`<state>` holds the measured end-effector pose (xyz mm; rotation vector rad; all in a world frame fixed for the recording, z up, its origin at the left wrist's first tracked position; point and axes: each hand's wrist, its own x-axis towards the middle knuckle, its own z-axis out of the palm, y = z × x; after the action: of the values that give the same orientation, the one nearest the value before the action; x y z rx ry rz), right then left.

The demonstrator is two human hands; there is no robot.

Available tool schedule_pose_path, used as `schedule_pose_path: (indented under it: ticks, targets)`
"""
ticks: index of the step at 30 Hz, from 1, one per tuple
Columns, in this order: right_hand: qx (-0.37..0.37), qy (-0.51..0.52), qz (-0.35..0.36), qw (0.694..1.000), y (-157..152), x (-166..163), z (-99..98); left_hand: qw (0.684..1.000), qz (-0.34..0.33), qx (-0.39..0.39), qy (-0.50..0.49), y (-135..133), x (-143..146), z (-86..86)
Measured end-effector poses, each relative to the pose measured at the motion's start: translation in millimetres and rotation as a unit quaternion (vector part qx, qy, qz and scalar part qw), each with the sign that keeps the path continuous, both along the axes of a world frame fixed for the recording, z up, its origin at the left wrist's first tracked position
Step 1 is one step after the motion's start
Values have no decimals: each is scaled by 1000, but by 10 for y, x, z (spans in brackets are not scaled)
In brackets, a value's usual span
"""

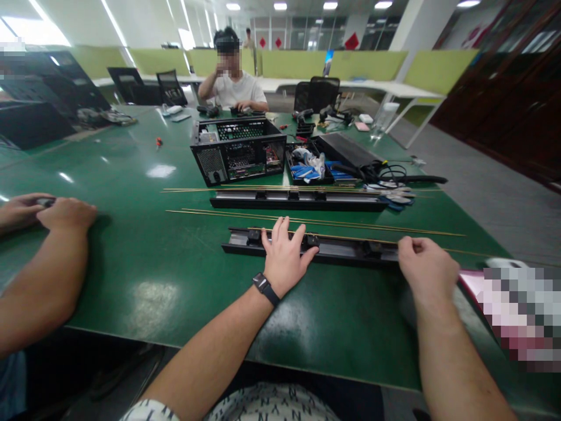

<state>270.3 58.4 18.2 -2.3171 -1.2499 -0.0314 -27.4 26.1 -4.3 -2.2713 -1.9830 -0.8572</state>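
A long black rail (342,250) with a pale inner channel and several black blocks lies crosswise before me. My left hand (286,257), a watch on its wrist, rests over the rail with fingers spread. At the rail's right end my right hand (427,266) is closed in a pinch on a thin brass-coloured rod (359,238), which runs along the top of the rail and comes out to the right of the hand. Beyond it lie loose thin rods (210,213) and a second black rail (245,200) with more rods along it.
An open computer case (239,152) stands farther back, beside a black tray (309,178) holding blue-white gloves. Cables and another glove (397,197) lie to the right. A co-worker's hands (61,213) are at the left; another person (239,88) sits across the table.
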Motion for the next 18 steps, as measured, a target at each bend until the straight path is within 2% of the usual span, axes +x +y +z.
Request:
schedule_pose_path:
  ticks: [18]
  targets:
    - [-15,-6,-2,1000,-4,-32,27,1000,5,1,1,9,8,-23]
